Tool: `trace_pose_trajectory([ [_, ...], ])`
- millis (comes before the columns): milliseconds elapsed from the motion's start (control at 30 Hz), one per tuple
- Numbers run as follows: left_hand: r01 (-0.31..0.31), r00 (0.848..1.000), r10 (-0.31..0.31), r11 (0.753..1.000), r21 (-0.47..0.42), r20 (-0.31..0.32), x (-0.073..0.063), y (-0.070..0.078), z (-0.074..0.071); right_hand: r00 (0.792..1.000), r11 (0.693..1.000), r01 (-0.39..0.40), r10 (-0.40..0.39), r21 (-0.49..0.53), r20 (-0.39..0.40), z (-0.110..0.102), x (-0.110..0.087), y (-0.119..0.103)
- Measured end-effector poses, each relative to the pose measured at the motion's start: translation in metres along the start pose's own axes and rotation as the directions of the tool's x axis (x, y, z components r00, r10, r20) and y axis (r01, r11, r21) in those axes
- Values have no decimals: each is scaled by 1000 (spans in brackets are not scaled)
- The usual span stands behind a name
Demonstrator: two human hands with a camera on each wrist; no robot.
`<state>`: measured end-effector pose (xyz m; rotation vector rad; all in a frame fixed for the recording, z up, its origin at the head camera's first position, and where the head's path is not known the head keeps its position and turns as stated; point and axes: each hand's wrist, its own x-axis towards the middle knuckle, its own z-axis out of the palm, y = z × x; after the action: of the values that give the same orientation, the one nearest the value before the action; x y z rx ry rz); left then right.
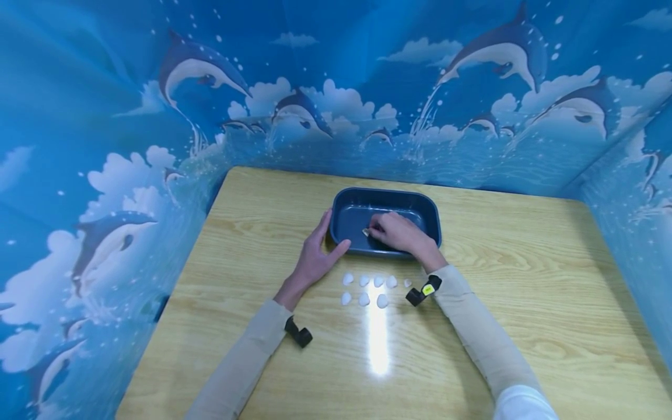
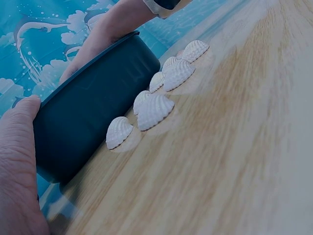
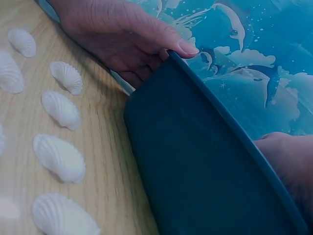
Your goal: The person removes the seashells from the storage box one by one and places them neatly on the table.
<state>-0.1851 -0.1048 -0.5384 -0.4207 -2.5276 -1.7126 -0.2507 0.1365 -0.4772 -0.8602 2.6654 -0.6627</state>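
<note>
A dark blue rectangular basin stands near the table's far edge. My left hand holds its near left corner, thumb at the rim and fingers along the left side. My right hand reaches down inside, fingertips pinching a small pale shell over the basin floor. In both wrist views the basin wall hides the right fingertips. Several white ribbed seashells lie in two rows on the table in front of the basin, between my forearms.
The wooden table runs out to both sides and toward me. Behind it and at its sides hangs a blue curtain printed with dolphins. Bright light reflects off the table near the shells.
</note>
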Motion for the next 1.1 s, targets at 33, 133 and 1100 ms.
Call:
trace_pose_trajectory([
  [33,-1,1000,1,1000,-1,-1,0,0,0,1000,1000,-2,2,-3,-3,0,0,0],
  [133,-6,1000,6,1000,-3,-2,0,0,0,1000,1000,-5,5,5,-6,-1,-1,0],
  [1100,-7,1000,7,1000,3,-2,1,-2,1,998,999,36,-38,28,52,-1,-2,-3],
])
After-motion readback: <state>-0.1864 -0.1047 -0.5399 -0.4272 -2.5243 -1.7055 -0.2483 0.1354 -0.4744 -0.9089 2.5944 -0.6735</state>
